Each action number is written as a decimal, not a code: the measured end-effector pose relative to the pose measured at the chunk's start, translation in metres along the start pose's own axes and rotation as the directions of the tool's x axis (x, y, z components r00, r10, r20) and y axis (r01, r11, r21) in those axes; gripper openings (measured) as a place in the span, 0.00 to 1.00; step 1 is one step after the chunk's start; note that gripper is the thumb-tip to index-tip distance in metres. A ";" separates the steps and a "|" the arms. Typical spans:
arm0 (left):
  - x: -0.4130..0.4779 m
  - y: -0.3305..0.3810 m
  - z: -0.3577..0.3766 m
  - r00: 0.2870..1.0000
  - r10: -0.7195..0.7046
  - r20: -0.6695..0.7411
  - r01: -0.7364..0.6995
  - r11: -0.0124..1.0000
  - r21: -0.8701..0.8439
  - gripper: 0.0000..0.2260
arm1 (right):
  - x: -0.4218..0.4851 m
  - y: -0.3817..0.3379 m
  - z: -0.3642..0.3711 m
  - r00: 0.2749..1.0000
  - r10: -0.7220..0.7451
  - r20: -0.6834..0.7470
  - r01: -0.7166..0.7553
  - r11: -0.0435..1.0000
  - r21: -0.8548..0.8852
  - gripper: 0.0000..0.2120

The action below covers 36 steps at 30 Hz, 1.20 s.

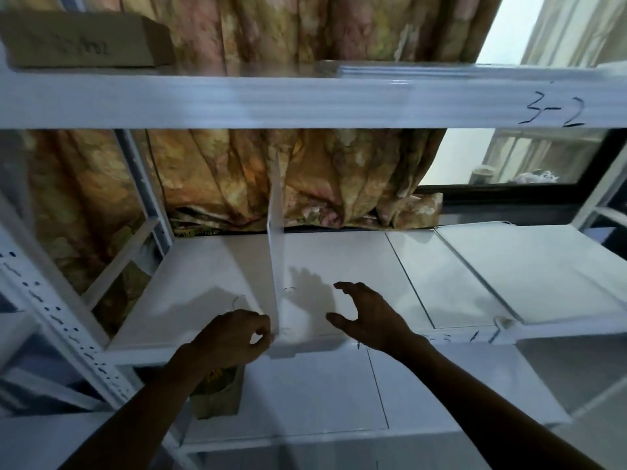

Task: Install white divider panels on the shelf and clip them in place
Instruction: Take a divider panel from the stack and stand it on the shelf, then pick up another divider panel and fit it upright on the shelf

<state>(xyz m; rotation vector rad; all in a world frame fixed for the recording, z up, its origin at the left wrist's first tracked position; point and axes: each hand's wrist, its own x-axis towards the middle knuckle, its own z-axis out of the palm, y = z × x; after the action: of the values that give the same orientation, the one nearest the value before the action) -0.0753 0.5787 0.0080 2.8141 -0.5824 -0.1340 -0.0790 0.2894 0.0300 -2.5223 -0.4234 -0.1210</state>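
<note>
A thin white divider panel [276, 239] stands upright, edge-on, on the middle white shelf [356, 259]. My left hand [234, 334] sits at the panel's front bottom corner, thumb and fingers pinched there; whatever small thing it pinches is too small to make out. My right hand [363, 313] hovers just right of the panel over the shelf, fingers spread and curled, holding nothing. A stack of flat white panels [441, 69] lies on the upper shelf at the right.
The upper shelf beam [271, 100] marked "3-2" crosses overhead. A cardboard box [84, 39] rests top left. A perforated upright post [64, 320] stands at the left. A floral curtain [305, 171] hangs behind. A brown paper bag [220, 395] sits on the lower shelf.
</note>
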 end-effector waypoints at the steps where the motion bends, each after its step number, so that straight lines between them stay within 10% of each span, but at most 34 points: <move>1: -0.001 0.005 0.004 1.000 -0.003 0.006 0.003 1.000 -0.018 0.20 | -0.007 0.003 -0.008 1.000 -0.004 -0.007 0.004 1.000 -0.008 0.33; 13: 0.014 0.171 0.016 0.991 0.054 -0.124 -0.076 0.982 -0.174 0.12 | -0.125 0.085 -0.102 0.990 0.098 -0.103 -0.101 0.995 -0.027 0.33; 36: 0.233 0.404 0.091 0.954 0.290 0.080 -0.259 0.926 -0.273 0.24 | -0.192 0.314 -0.236 0.896 0.416 -0.156 -0.436 0.890 -0.130 0.33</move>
<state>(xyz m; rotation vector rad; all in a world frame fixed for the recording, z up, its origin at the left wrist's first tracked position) -0.0270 0.1061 0.0225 2.4544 -0.9100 -0.3015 -0.1569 -0.1411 0.0274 -2.6840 0.2076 -0.1446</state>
